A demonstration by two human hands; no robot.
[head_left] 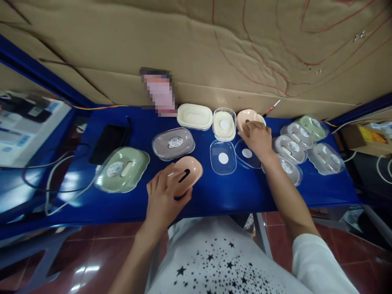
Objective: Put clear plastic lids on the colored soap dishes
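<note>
A glossy peach oval dish (194,168) is clamped in the left hand (163,196) over the blue table (214,196). Another peach dish (246,116), farther back, is touched by the right hand (259,139); its grip cannot be told.

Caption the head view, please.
Left hand grips a peach oval dish; right hand touches another farther back.

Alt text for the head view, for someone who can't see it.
A person's left hand holds a peach oval dish over a blue table, while the right hand touches another peach dish near a cardboard backdrop. Around them sit green dishes and gray dishes under clear covers, cream dishes, and clear lids with white stickers.
</note>
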